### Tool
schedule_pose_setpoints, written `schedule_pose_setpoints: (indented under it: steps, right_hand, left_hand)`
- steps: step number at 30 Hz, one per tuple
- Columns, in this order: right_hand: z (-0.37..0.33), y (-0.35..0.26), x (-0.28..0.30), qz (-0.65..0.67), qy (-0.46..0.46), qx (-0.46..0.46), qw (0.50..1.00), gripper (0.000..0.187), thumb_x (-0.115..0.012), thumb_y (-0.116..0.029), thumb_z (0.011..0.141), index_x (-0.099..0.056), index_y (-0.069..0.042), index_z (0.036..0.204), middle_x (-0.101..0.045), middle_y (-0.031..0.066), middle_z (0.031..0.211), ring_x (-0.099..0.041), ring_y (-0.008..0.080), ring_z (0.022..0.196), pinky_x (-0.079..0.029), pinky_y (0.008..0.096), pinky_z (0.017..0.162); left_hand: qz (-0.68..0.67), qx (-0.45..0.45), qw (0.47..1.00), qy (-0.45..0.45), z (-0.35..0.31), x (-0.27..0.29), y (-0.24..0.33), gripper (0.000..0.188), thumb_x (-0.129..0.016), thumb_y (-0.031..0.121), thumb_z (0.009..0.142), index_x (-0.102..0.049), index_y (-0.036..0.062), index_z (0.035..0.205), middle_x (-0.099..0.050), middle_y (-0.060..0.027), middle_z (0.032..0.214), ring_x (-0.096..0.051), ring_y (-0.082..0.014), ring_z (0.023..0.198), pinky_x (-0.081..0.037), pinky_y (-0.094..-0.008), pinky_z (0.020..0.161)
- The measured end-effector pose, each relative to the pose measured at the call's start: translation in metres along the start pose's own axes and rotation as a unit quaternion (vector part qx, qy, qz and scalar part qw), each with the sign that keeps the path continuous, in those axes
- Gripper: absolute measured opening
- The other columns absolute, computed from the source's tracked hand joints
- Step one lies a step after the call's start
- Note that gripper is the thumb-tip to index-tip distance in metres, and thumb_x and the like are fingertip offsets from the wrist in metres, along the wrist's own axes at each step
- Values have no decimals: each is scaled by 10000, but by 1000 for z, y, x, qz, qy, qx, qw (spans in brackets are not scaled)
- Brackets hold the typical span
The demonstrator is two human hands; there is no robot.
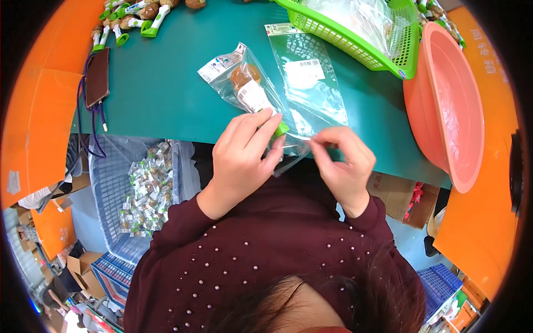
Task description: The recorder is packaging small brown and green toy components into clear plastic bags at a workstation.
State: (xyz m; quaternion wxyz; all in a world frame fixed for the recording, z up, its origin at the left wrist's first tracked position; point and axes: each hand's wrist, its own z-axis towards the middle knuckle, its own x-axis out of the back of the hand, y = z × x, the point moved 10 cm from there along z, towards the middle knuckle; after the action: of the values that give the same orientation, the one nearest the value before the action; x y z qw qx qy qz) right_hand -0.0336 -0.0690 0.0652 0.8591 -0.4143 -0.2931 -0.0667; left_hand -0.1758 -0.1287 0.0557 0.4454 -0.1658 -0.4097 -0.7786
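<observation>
A clear plastic bag with a printed header lies tilted on the green table. Inside it is a tool with a round brown head and a white-and-green handle. My left hand closes over the handle end through the film. Close by on the right, my right hand pinches thumb and forefinger together on the clear film at the bag's mouth. Just beyond it lies a flat clear bag with a white label and a header strip; its near edge overlaps the film, so which bag's film I pinch is hard to separate.
Several loose brown-headed tools are heaped at the far left, above a phone with a purple cord. A green basket of clear bags and a pink basin stand right. A blue crate of packed pieces sits below left.
</observation>
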Motion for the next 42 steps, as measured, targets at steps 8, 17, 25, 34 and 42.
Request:
schedule_pose_setpoints:
  steps: [8,17,25,34,42]
  right_hand:
    - [-21,-26,0,-63,-77,109,989,311,-744,35,699,-693,-75,986,-718,68,884,-666,173,706,-448,273,567]
    - [-8,20,-13,-114,-29,-26,993,300,-787,-104,742,-718,-75,1032,-695,73,852,-666,204,705,-486,292,581]
    - [8,29,-24,-79,-30,-96,992,392,-834,-112,694,-710,-50,1061,-549,38,626,-499,135,533,-408,279,510]
    - [5,42,-29,-7,36,-113,993,362,-827,-12,683,-710,-40,1024,-507,-7,576,-411,70,470,-335,228,444]
    - [8,23,-39,-78,24,-53,995,371,-840,-97,691,-718,-86,1040,-553,4,569,-462,90,452,-366,246,451]
  left_hand:
    - [7,6,1000,-13,12,-15,7,321,-742,105,722,-678,4,1020,-652,-103,1031,-631,-271,854,-527,-344,717]
    - [109,-61,983,-132,52,8,-17,423,-749,302,771,-672,155,1160,-662,-13,1100,-546,-239,1081,-366,-393,916]
    - [-18,-44,972,-229,62,-5,-81,508,-789,284,732,-648,202,1213,-629,-10,1217,-471,-274,1245,-274,-477,1079]
    - [-56,-5,957,-286,52,-14,-98,540,-811,330,707,-645,201,1204,-647,-10,1184,-495,-285,1243,-185,-527,1131]
    - [110,-125,951,-259,55,-19,-67,544,-803,389,694,-653,245,1197,-602,17,1265,-387,-268,1355,-97,-622,1116]
